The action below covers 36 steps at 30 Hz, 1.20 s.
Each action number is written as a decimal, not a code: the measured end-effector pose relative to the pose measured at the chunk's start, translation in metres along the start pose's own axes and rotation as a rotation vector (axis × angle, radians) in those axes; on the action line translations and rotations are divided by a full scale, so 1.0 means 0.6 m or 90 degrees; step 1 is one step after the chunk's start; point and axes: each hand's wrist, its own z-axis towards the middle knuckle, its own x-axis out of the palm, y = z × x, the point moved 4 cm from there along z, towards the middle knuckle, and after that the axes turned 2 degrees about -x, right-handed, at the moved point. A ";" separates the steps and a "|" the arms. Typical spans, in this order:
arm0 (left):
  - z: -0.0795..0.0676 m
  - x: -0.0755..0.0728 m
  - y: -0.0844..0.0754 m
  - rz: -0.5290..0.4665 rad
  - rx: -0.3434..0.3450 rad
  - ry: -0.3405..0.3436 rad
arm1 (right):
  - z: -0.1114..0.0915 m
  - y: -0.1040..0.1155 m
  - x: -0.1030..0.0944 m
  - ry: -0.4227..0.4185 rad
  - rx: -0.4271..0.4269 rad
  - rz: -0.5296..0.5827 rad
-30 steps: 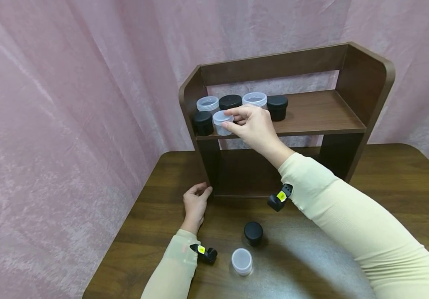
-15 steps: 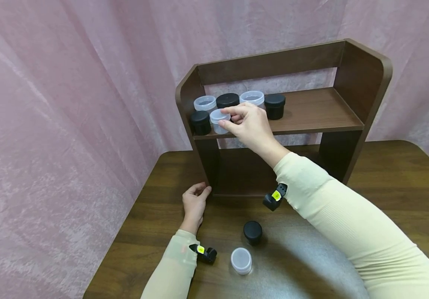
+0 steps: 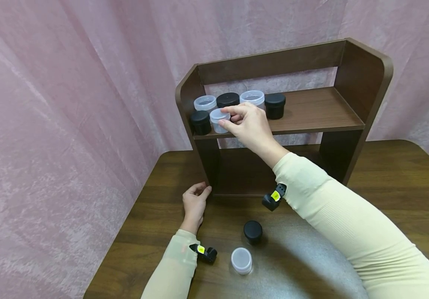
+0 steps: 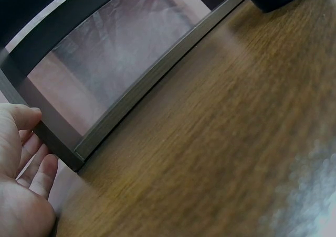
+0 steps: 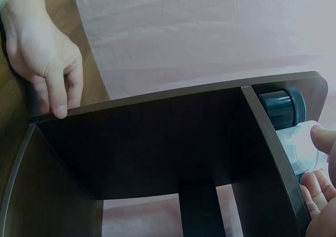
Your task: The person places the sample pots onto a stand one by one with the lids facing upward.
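Note:
My right hand (image 3: 251,125) reaches to the upper board of a brown wooden desk shelf (image 3: 319,112). Its thumb and fingers pinch a small clear plastic jar (image 3: 217,126) with a frosted lid, standing at the board's front edge. A small black jar (image 3: 201,123) stands directly left of it. Down at the shelf's lower left corner, my left hand (image 3: 193,206) holds the side panel. In the left wrist view its thumb lies on the panel's front edge, the other fingers (image 4: 46,174) curled along the outer side.
Behind the pinched jar stand a clear jar (image 3: 205,101), a black-lidded jar (image 3: 227,99) and a wider clear jar (image 3: 252,97), with a black jar (image 3: 275,107) to their right. On the table (image 3: 151,249) stand a black jar (image 3: 253,231) and a clear jar (image 3: 242,261). A pink curtain (image 3: 87,104) hangs behind.
The head view has shifted slightly. The right hand stays at the clear jar with almost no movement, and the left hand keeps its place at the shelf's corner.

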 end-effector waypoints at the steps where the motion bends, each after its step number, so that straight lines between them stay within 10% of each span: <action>1: 0.000 0.000 0.000 0.000 -0.001 0.001 | 0.000 0.000 0.000 0.000 0.000 -0.001; 36: 0.000 -0.005 0.003 -0.004 0.009 -0.004 | -0.017 0.001 -0.005 -0.016 -0.053 0.052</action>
